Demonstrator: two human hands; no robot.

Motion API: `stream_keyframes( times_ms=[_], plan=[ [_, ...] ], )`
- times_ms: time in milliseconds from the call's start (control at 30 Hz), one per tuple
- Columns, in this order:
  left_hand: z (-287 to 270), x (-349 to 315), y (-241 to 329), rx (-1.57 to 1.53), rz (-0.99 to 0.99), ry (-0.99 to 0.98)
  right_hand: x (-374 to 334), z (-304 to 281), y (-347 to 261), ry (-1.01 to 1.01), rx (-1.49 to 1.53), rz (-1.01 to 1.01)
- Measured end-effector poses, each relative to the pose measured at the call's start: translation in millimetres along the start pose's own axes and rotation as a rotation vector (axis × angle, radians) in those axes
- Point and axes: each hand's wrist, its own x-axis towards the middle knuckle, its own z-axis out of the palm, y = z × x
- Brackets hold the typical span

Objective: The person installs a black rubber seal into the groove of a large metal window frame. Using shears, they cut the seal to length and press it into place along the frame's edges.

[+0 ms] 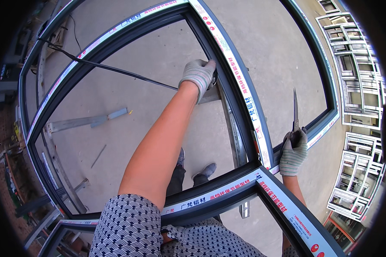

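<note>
A large dark window frame (pixel 233 81) with white, printed protective film lies before me, its bars crossing most of the view. My left hand (pixel 198 77), in a striped grey knit glove, is closed at the inner edge of the middle bar. A long black rubber strip (pixel 128 75) runs from the far left across the opening to this hand; its end there is hidden by the hand and wrist. To the right, my right hand (pixel 294 155), gloved alike, grips a pair of scissors (pixel 295 112) by the dark handles, blades pointing away. That hand is over the lower bar of the right-hand opening.
Metal support bars (pixel 90 122) show beneath the frame on the grey concrete floor (pixel 158 132). Stacked white-filmed frames (pixel 356 73) stand along the right side. My shoes (pixel 206 170) show through the opening. Clutter (pixel 13 180) fills the left edge.
</note>
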Motion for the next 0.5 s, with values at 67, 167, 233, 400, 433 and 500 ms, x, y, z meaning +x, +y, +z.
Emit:
stream_keyframes(
  times_ms=[67, 167, 233, 400, 433, 500],
  plan=[
    [-1.0, -9.6, 4.1, -0.020, -0.009, -0.021, -1.0, 0.3, -4.6, 0.002, -0.020, 0.021],
    [4.1, 4.9, -13.2, 0.016, 0.058, 0.083, 1.3, 3.0, -14.3, -0.014, -0.048, 0.006],
    [7.1, 6.6, -13.4, 0.080, 0.102, 0.121, 1.1, 2.5, -10.6, -0.004, -0.008, 0.008],
    [3.4, -10.2, -3.4, 0.064, -0.013, 0.004, -1.1, -0.3, 1.6, 0.003, -0.009, 0.012],
    [1.3, -11.0, -4.3, 0.104, -0.001, -0.003, -0.9, 0.4, -3.7, -0.003, -0.024, 0.012],
    [0.7, -10.6, -6.8, 0.129, 0.014, -0.015, -0.8, 1.1, -6.6, -0.010, -0.030, 0.012]
  ],
)
